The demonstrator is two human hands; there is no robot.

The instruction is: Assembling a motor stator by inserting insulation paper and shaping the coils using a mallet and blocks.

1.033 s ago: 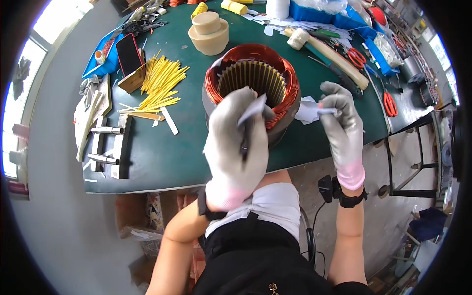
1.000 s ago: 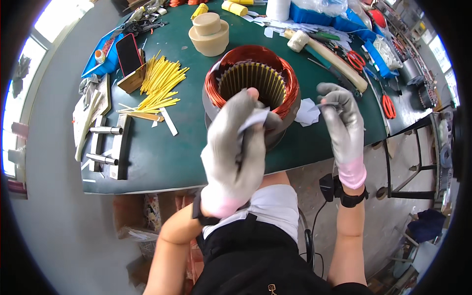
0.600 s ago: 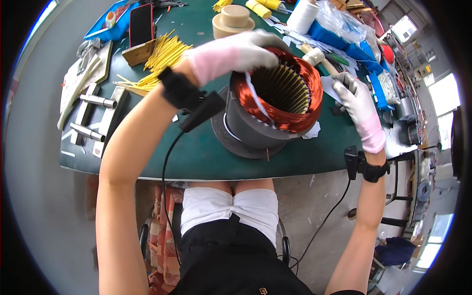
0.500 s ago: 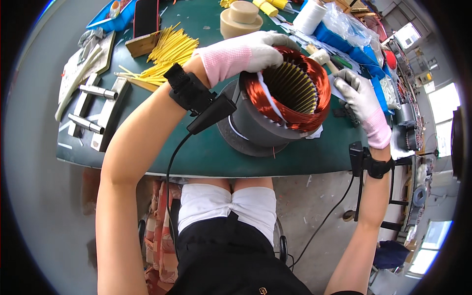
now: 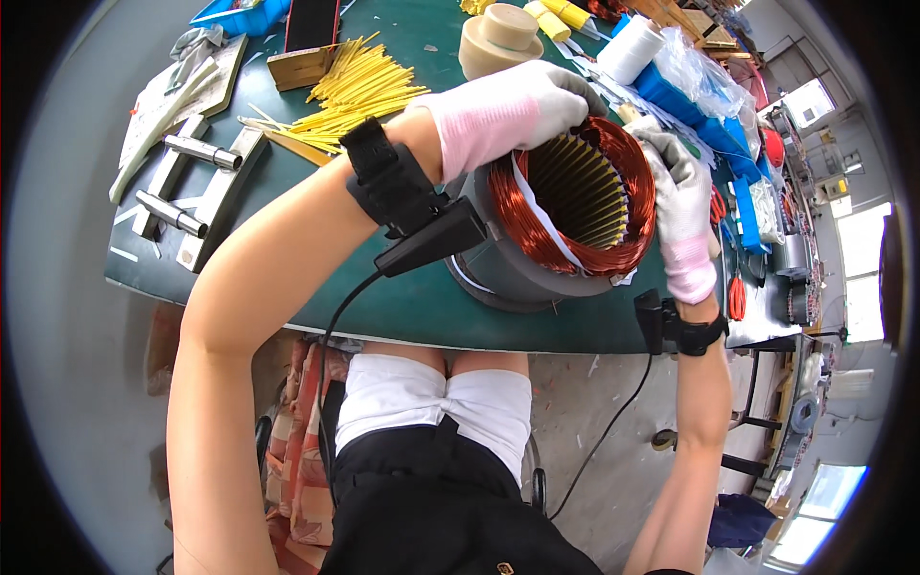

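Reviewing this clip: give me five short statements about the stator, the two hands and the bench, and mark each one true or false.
1. Both hands wear gloves. True: the left hand and the right hand are both gloved.
2. The stator has copper-coloured windings. True.
3. The right hand rests on the bundle of yellow strips. False: it lies on the stator's right rim; the yellow strips lie apart, at the far left of the green bench top.
4. The left hand hangs below the bench. False: it reaches over the top of the stator.
5. A white strip runs across the windings. True.
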